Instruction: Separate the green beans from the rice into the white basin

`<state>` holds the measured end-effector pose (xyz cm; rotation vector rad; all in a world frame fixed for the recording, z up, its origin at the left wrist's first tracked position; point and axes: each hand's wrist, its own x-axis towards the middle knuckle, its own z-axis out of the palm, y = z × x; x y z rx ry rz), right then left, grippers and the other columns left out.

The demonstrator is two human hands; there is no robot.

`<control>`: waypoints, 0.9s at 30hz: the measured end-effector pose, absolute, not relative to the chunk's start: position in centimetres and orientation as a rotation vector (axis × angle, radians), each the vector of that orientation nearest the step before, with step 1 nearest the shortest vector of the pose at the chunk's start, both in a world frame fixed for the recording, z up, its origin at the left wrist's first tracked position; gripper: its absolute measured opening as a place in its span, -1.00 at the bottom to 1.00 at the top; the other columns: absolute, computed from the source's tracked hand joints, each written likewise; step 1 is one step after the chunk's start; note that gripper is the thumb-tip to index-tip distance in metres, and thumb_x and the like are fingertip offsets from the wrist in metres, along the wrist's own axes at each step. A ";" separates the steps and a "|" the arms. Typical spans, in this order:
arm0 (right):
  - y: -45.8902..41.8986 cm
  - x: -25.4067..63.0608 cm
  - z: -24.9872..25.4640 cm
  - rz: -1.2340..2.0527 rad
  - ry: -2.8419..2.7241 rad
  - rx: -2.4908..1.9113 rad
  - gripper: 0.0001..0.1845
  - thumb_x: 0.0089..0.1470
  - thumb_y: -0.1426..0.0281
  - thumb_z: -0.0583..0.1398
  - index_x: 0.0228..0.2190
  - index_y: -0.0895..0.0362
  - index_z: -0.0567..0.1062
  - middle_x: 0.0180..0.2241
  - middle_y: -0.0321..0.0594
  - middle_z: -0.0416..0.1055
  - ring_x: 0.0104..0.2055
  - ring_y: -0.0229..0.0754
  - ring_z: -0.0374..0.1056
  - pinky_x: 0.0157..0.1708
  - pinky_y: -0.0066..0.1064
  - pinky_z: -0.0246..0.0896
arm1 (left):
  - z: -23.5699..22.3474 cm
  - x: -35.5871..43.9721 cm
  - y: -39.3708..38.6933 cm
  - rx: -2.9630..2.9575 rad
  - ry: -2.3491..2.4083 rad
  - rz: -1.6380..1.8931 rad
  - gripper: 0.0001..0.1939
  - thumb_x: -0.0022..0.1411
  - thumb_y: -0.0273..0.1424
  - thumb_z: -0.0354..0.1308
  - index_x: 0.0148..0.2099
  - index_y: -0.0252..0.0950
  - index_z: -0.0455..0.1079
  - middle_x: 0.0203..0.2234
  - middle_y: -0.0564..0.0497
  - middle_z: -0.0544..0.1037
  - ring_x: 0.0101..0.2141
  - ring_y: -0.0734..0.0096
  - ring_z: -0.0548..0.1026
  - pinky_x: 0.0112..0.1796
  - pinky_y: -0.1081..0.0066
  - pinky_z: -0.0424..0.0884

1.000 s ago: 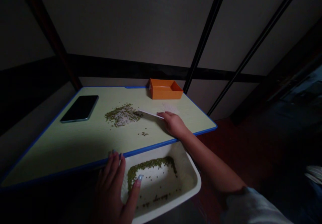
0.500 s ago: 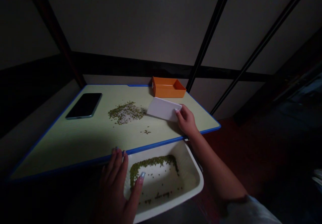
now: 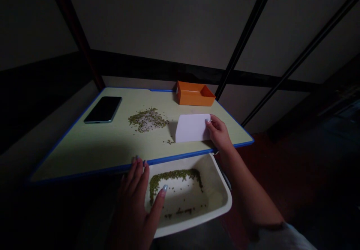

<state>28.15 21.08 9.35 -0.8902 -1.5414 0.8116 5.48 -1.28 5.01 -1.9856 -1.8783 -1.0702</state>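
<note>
My right hand (image 3: 220, 133) pinches the right end of a white card-like sheet (image 3: 192, 128) between thumb and fingers. The card stands on its long edge, tilted, just above or on the tabletop. To its left lies a spread pile of small green and whitish grains (image 3: 148, 120), with a few loose grains (image 3: 168, 142) near the card's lower left corner. My left hand (image 3: 140, 193) grips the left side of a white plastic basin (image 3: 218, 190), thumb over the inside and fingertips at the table edge. Green grains (image 3: 174, 174) line the basin's far and left inner sides.
The pale table (image 3: 109, 145) has a blue edge. A dark-screened phone (image 3: 103, 109) lies at its left, and an orange open box (image 3: 196, 99) stands at the back right. A panelled wall (image 3: 168, 21) rises behind the table. The basin sits against the front edge, below tabletop level.
My right hand has drawn the card nearer the front edge and turned it more upright, away from the pile. The left hand keeps its place on the basin. The view has shifted slightly.
</note>
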 end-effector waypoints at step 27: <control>20.8 27.9 9.7 0.877 -1.608 -0.857 -0.65 0.04 0.06 0.23 -0.36 0.10 0.50 -0.44 -0.28 0.42 -0.40 -0.19 0.28 -0.39 -0.38 0.17 | 5.3 5.6 -1.3 -2.002 -1.914 -1.114 -0.32 0.31 -0.16 -0.03 0.40 -0.19 -0.07 0.27 -0.31 0.29 0.27 -0.09 0.24 0.08 -0.26 0.37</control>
